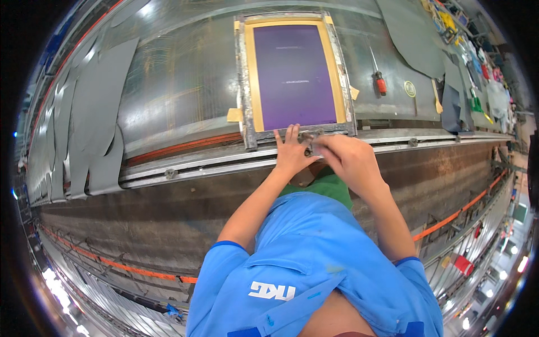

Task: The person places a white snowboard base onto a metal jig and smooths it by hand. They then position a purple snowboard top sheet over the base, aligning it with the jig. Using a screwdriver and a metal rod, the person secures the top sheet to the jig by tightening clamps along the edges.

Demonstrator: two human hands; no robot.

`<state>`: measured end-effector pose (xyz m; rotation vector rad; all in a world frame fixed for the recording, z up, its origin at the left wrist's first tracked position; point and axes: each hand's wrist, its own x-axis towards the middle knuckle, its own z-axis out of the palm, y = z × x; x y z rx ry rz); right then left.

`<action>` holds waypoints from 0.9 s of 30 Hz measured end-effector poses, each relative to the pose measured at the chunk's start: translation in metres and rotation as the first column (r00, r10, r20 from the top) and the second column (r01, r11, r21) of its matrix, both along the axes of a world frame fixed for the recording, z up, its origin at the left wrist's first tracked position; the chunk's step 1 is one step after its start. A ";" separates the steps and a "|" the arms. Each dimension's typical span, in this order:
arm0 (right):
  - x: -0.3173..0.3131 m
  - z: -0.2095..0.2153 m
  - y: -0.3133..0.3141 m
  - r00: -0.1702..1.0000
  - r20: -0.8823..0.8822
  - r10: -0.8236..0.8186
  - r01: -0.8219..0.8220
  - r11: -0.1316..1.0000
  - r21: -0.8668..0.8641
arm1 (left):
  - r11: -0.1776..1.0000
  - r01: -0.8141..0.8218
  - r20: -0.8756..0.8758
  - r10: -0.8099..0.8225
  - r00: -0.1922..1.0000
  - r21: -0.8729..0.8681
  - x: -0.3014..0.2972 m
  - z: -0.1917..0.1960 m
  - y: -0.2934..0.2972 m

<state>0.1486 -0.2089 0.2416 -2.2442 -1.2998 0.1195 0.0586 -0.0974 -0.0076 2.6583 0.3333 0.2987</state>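
Note:
A screen-printing frame with purple mesh and tan tape along its inner edges lies flat on the long metal table. My left hand rests against the frame's near bar, fingers stretched out and apart. Just right of it, at a small dark metal fitting between the frame and the rail, my right hand has its fingers bent together in a pinch. What those fingers hold is hidden by the hand itself.
A silver rail runs along the table's near edge. To the right lie a red-handled screwdriver, a pale green ring and a wooden-handled tool. Grey sheets drape over the left side; another grey sheet covers the far right.

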 end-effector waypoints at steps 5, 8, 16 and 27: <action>0.024 0.046 -0.054 0.978 -0.145 -0.149 0.153 0.988 0.015 | 0.980 0.122 -0.179 -0.149 0.972 -0.155 -0.006 0.033 0.036; 0.062 0.054 -0.111 0.875 -0.358 -0.326 0.422 0.876 0.233 | 0.944 0.146 -0.212 -0.214 0.954 -0.297 0.013 0.041 0.063; 0.132 0.044 -0.187 0.374 -0.927 0.029 0.561 0.789 0.251 | 0.991 -0.131 0.018 0.131 0.991 -0.008 0.122 -0.006 0.081; 0.216 0.030 -0.148 0.422 -0.904 0.070 0.505 0.810 0.298 | 0.975 -0.152 -0.223 0.186 0.957 0.163 0.140 -0.038 0.085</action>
